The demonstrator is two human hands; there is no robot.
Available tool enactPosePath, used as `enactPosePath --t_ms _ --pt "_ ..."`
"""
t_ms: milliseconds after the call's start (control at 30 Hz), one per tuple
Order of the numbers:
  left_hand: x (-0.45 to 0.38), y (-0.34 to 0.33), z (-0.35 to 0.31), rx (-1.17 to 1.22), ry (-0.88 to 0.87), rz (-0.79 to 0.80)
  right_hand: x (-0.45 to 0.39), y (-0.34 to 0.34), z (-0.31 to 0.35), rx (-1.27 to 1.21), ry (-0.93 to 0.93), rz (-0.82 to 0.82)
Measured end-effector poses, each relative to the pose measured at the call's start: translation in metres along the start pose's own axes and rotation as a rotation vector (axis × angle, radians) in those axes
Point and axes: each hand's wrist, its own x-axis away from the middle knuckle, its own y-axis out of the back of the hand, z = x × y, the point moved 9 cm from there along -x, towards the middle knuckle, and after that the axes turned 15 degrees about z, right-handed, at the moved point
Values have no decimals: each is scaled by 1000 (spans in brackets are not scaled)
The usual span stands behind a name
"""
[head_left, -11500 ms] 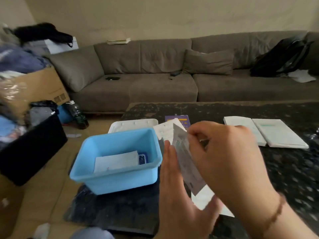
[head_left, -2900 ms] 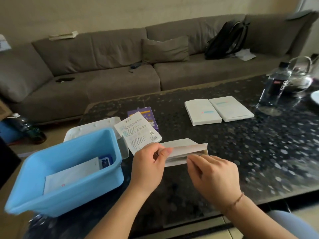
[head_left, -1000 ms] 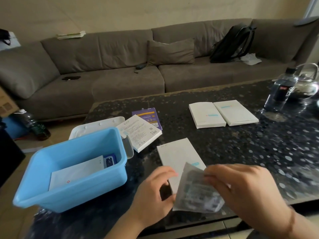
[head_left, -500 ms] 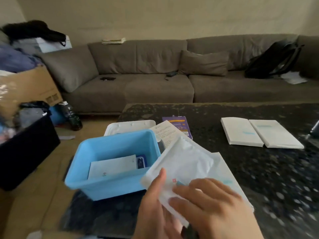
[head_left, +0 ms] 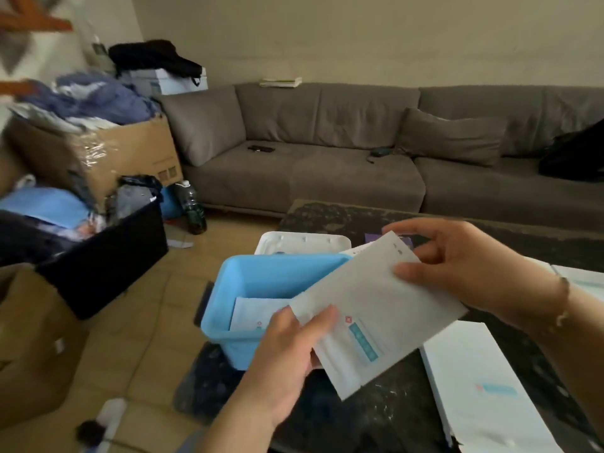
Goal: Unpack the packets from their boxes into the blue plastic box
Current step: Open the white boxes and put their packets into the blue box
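Item: white packet, flat, held tilted over the blue plastic box. Judged light, pliable, slick. Left hand grip pinched its lower corner; right hand grip pinched the upper edge.

Dim, soft daylight; left edge motion-blurred, wide-angle bending at the borders.

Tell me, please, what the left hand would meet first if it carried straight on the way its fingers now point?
The left hand already grips the white packet at its near corner. Its fingers point up and to the right, along the packet, so it would likely slide further across that; depth beyond is unclear.
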Motion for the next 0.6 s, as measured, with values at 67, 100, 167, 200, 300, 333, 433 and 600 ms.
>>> enactPosePath --t_ms 67,100,167,200,300,333,433,600 --pt "-7 37 -34 -248 -99 -136 -18 -1 4 -27 17 -56" --pt "-13 53 -51 -348 -142 -180 -29 -4 5 -38 28 -77" --pt "-32 80 -82 -587 -159 -220 -53 -18 7 -35 42 -96" --pt "-43 90 -94 -718 -151 -225 -65 -26 8 -8 44 -104" --pt "-72 111 -110 -1108 -51 -221 -97 -48 5 109 32 -125" --pt "-79 114 -110 -1256 1 -208 -107 -56 0 131 9 -109" --pt "-91 115 -97 -1665 135 -113 -130 -82 -21 113 -101 16" --pt "-98 108 -67 -2217 313 54 -146 -115 -45 179 -216 196"
